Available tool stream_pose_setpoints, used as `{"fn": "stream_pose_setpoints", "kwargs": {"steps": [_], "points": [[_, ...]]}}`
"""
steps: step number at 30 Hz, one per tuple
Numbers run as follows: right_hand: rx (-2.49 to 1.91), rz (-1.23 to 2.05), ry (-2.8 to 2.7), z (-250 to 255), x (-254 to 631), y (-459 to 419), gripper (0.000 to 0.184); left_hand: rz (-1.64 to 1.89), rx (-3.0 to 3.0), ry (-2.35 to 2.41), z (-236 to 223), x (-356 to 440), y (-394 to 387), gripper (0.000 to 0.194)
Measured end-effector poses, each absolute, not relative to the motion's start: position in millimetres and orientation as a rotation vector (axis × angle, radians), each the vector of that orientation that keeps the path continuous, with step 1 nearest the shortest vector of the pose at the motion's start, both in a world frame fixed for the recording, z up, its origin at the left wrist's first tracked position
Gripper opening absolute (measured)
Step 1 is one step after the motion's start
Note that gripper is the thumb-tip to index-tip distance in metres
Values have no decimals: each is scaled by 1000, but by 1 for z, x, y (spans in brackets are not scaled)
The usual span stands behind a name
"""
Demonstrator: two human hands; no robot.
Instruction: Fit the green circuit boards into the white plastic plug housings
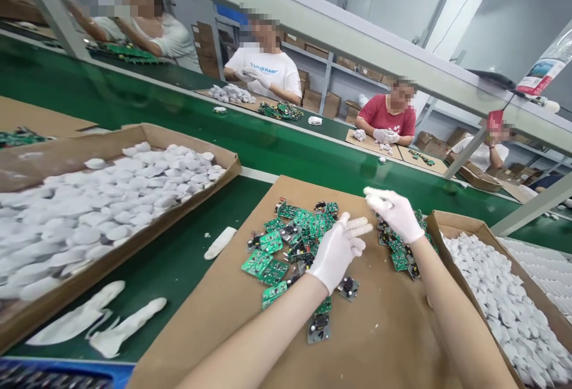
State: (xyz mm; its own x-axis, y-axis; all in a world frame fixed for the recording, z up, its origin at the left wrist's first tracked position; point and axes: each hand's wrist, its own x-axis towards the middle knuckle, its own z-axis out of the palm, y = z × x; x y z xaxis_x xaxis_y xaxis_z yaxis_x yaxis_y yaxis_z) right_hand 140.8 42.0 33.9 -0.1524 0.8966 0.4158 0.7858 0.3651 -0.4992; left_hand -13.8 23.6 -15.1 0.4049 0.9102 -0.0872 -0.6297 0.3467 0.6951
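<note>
My left hand (336, 251), in a thin white glove, is over the right side of a loose pile of green circuit boards (272, 243) on a cardboard sheet (357, 341). Its fingers stretch out to the right, and no object shows in them. Farther back and to the right is my right hand (395, 215), also gloved, with its fingers stretched to the left and nothing visible in them. Beneath it lies a second, smaller group of circuit boards (399, 258), partly hidden by the hand and wrist. One single board (319, 328) lies nearer to me, below my left wrist.
A cardboard tray (232, 165) of white pouch-like pieces stands left, another tray (465, 219) of small white pieces right. Glove scraps (129, 326) lie on the green surface. Beyond a green conveyor belt (286, 149), several co-workers sit. A slanting metal frame (322, 16) crosses above.
</note>
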Motion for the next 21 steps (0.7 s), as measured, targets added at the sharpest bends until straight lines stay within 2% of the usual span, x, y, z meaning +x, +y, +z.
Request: {"fn": "stream_pose_setpoints", "kwargs": {"steps": [3,7,10,12,16,21], "points": [[-1679,148,-1847,33,157,97,41,1060,730,682,-21,-19,37,30],[-2024,161,-1760,12,181,148,32,996,1084,852,-19,-21,35,28],[-2184,234,-1799,-1,197,162,31,840,1501,884,-12,-23,17,21],[-2230,233,-1820,-1,211,164,33,706,1757,908,-9,-25,5,25],[-2298,128,-1811,25,259,152,38,454,2103,945,-8,-30,-4,43],[-2561,-50,-1689,76,343,97,36,312,2301,934,-11,-31,0,42]]}}
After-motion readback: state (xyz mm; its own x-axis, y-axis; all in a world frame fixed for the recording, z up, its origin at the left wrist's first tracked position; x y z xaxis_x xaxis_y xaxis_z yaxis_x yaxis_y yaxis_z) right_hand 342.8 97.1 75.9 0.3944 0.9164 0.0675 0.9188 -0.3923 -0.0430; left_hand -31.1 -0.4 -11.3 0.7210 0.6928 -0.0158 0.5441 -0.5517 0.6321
